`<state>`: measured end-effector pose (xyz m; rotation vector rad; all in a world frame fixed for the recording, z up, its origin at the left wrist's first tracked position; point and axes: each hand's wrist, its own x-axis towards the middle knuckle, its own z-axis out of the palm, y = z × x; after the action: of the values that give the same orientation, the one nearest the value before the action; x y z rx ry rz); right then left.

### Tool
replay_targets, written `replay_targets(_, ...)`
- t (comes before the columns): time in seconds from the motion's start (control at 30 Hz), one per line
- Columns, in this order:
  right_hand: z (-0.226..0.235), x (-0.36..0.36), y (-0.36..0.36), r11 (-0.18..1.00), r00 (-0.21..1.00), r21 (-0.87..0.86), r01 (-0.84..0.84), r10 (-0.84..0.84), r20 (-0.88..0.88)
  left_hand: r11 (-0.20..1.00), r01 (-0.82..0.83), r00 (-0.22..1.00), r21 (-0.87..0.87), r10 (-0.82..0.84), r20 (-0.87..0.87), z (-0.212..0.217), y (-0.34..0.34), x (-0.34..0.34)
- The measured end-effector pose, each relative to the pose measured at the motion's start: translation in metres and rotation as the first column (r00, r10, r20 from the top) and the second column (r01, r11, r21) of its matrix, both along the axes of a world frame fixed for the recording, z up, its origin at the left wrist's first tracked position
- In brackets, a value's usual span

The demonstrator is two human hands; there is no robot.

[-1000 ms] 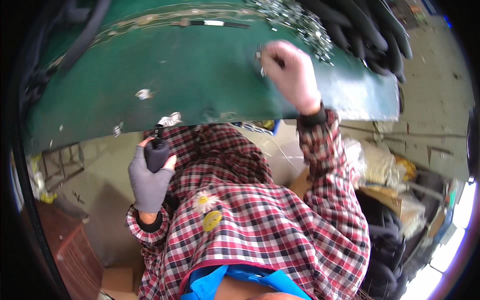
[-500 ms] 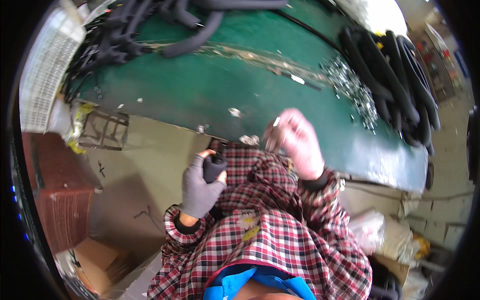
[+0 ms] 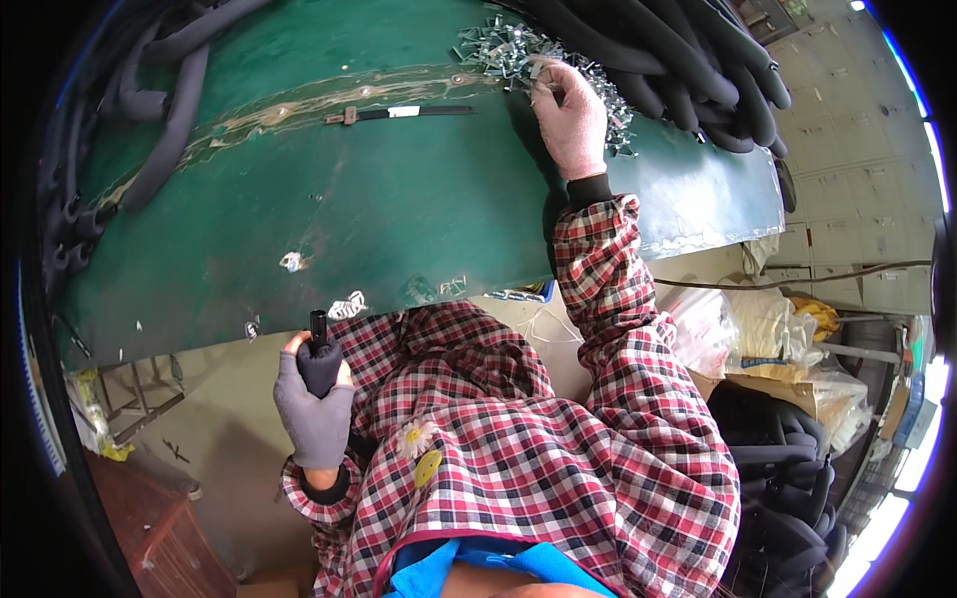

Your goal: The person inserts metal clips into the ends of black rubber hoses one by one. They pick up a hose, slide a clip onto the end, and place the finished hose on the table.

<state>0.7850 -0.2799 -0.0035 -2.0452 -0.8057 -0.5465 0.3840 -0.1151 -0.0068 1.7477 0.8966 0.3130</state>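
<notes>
My left hand [image 3: 315,407], in a grey fingerless glove, is closed around a black foam tube [image 3: 320,370] in front of the table's near edge. A narrow, shiny black tube end [image 3: 318,327] sticks up out of the foam. Over the table, my right hand [image 3: 571,118] wears a pale pink glove and reaches into a pile of small shiny metal clips [image 3: 508,52]. Its thumb and forefinger are bent together in a pinch at the pile; whatever lies between the fingertips is too small to make out.
More black foam tubes [image 3: 663,55] are heaped behind the clips, and others [image 3: 177,120] lie at the table's left. A black strap with a white label [image 3: 404,112] rests on the green table [image 3: 399,209]. Clear plastic bags [image 3: 743,324] stand at the lower right.
My right hand has moved forward from near my lap to the clip pile. My left hand still holds the foam tube, its black end now plainly showing. The view has shifted right.
</notes>
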Motion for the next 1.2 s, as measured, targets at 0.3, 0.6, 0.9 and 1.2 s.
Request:
replay_targets(0.3, 0.011, -0.011, -0.009, 0.997, 0.996, 0.077, 0.004, -0.010, 0.087, 0.999, -0.008, 0.998, -0.049, 0.011, 0.064, 0.002, -0.006, 0.000)
replay_targets(0.6, -0.018, -0.235, 0.025, 0.623, -0.085, 0.691, -0.367, 0.717, -0.692, 0.998, -0.037, 0.989, -0.042, 0.042, 0.142, 0.003, -0.008, -0.027)
replay_targets(0.9, -0.066, -0.286, 0.063, 0.662, -0.152, 0.731, -0.167, 0.715, -0.683, 0.995, -0.081, 0.981, 0.052, 0.070, 0.180, -0.012, -0.004, -0.016)
replay_targets(1.2, -0.067, -0.290, 0.062, 0.650, -0.380, 0.760, 0.027, 0.710, -0.593, 0.991, -0.062, 0.993, 0.117, 0.050, 0.103, -0.007, 0.000, -0.013)
